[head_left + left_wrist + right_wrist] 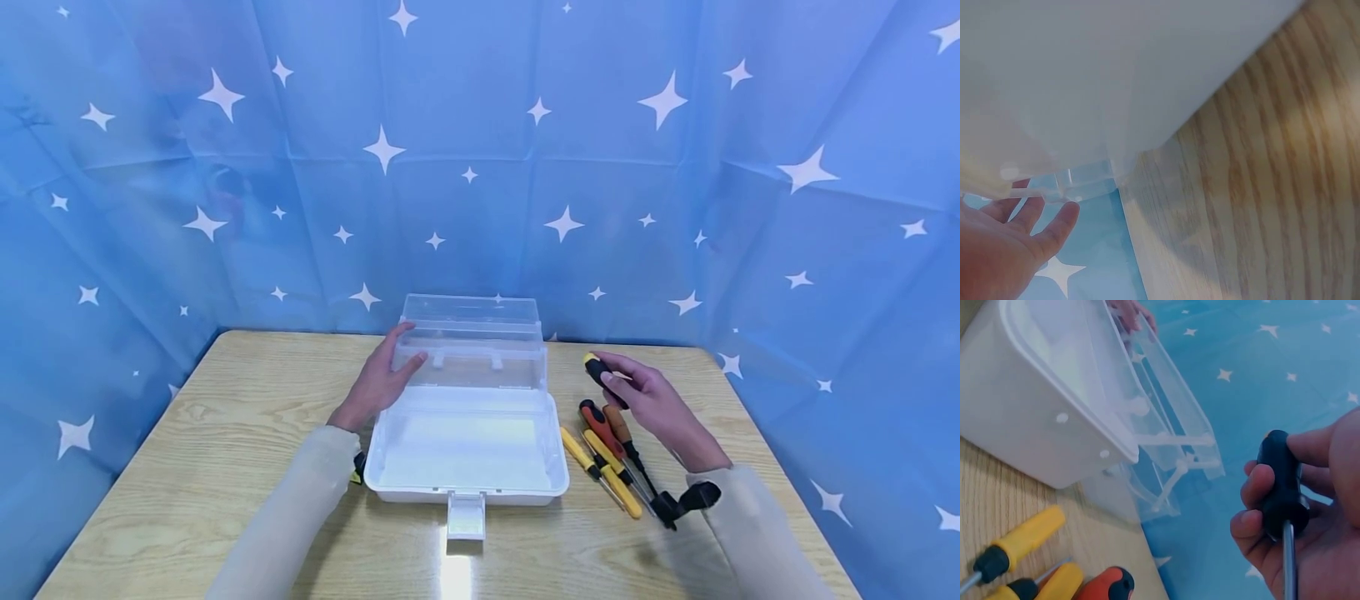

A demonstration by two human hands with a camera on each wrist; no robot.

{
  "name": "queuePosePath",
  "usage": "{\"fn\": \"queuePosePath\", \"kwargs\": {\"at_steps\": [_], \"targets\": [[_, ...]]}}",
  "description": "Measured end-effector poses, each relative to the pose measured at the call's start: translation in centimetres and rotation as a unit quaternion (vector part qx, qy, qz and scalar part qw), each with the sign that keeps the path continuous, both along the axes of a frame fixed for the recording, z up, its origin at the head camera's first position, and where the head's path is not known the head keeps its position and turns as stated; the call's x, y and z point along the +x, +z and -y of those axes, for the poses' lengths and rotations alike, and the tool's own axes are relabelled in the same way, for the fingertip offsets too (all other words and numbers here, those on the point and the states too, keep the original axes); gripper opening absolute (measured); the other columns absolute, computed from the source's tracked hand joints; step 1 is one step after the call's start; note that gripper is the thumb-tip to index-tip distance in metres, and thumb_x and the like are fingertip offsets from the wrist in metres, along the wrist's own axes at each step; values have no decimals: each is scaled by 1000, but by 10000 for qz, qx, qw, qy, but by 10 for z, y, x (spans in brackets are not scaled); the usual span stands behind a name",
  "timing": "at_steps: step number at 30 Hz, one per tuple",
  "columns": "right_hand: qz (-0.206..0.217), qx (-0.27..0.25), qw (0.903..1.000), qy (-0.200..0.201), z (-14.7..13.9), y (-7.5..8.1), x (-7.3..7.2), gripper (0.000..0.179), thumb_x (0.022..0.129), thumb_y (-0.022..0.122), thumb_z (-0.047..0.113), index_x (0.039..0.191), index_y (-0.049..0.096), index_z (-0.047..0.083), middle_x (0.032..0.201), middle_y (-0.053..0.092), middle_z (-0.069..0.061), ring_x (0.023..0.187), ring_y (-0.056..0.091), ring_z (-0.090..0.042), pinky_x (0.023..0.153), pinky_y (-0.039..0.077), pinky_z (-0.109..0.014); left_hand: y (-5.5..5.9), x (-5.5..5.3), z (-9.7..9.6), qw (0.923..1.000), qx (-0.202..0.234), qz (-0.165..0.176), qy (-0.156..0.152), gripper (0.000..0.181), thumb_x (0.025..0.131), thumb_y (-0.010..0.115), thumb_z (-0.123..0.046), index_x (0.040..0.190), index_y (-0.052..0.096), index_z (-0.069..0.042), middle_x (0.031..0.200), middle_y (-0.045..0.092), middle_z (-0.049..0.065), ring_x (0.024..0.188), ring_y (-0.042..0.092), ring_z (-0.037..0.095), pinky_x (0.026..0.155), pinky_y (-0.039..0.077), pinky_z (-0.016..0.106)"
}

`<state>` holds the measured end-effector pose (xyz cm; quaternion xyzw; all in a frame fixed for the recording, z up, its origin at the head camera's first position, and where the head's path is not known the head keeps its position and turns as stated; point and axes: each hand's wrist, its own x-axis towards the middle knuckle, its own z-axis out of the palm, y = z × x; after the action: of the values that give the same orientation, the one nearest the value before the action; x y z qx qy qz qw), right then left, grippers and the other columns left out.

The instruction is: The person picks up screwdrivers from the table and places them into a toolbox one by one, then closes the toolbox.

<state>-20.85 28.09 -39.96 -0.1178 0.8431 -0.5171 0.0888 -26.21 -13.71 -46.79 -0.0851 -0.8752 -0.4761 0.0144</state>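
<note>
A white toolbox [465,492] stands on the table with its clear lid and trays [472,367] raised at the back. At their left side my left hand [382,379] grips the edge, thumb in front and fingers behind; in the left wrist view the hand [1004,244] is at the clear plastic. My right hand [645,400] holds a screwdriver [597,369] by its black, yellow-ended handle, above the table to the right of the toolbox. The right wrist view shows fingers round the black handle [1282,481] and the metal shank [1289,562] pointing toward the wrist.
Right of the toolbox lie several screwdrivers: yellow-handled ones [579,452], a red-and-black one [600,427] and one with a brown handle [617,423]. A black and yellow-green item [358,468] is partly hidden by the left sleeve. A starry blue curtain [480,192] hangs behind the wooden table [247,417].
</note>
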Motion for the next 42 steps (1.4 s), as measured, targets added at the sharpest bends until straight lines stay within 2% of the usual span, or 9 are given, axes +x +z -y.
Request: {"fn": "queuePosePath", "kwargs": {"at_steps": [6, 15, 25, 27, 34, 40, 42], "targets": [[165, -64, 9998, 83, 11, 8, 1, 47, 105, 49, 30, 149, 44, 15, 101, 55, -16, 79, 55, -20, 59, 49, -28, 0, 0, 0, 10000, 16, 37, 8, 67, 96, 51, -59, 154, 26, -35, 165, 20, 4, 151, 21, 33, 114, 28, 63], [213, -57, 9996, 194, 23, 15, 3, 46, 104, 51, 31, 148, 47, 17, 113, 54, -17, 87, 56, -27, 61, 49, -26, 1, 0, 0, 10000, -3, 2, -3, 66, 97, 52, -58, 154, 27, -33, 165, 20, 5, 151, 20, 33, 114, 28, 63], [257, 6, 9992, 321, 35, 23, 4, 46, 104, 51, 34, 148, 46, 21, 110, 55, -15, 88, 56, -23, 63, 51, -29, 1, 0, 0, 10000, 58, 18, -27, 67, 97, 52, -58, 154, 27, -33, 165, 19, 5, 151, 20, 33, 114, 27, 63], [254, -16, 9990, 377, 38, 24, 4, 45, 104, 51, 33, 148, 46, 23, 109, 55, -18, 87, 56, -24, 63, 50, -30, 0, 0, 0, 10000, 69, 12, -30, 67, 97, 52, -58, 154, 27, -32, 165, 19, 5, 151, 20, 33, 115, 27, 63], [117, -66, 9983, 573, 47, 24, 2, 45, 105, 50, 30, 148, 46, 19, 104, 55, -17, 85, 55, -29, 65, 50, -31, 0, 0, 1, 10000, 44, -30, -56, 67, 97, 51, -59, 154, 28, -32, 165, 20, 6, 151, 20, 33, 115, 27, 62], [-216, -92, 9958, 880, 54, 25, 0, 42, 106, 49, 24, 147, 47, 15, 92, 55, -20, 76, 53, -22, 57, 44, -34, 0, -1, 1, 10000, 55, -46, -54, 68, 96, 52, -59, 154, 28, -31, 164, 21, 6, 150, 21, 33, 115, 27, 62], [-312, -138, 9945, 988, 56, 25, -1, 41, 106, 49, 21, 146, 48, 14, 91, 55, -18, 74, 53, -21, 54, 41, -35, 0, -1, 1, 10000, 58, -57, -53, 68, 96, 52, -59, 154, 28, -32, 164, 21, 5, 150, 21, 33, 115, 27, 62]]}}
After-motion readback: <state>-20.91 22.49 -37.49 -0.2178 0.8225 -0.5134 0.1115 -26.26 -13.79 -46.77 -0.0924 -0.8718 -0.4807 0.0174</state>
